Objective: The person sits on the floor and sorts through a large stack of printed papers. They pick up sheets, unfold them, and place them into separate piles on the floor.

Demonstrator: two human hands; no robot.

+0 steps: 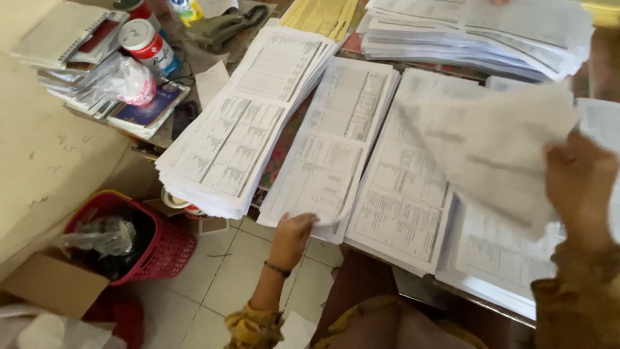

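**Now both hands are on printed sheets**

Now the left hand (292,234) pinches the near edge of the top sheet on the second paper stack (329,142), fingers closed on it. The right hand (579,183) grasps a blurred loose sheet (497,145), lifted above the stacks on the table (423,294). A red basket (169,253) stands on the floor at left.

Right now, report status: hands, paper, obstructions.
Left hand grips near edge of printed-sheet stack. Right hand holds loose sheet lifted, blurred. Neighbouring stacks close alongside.
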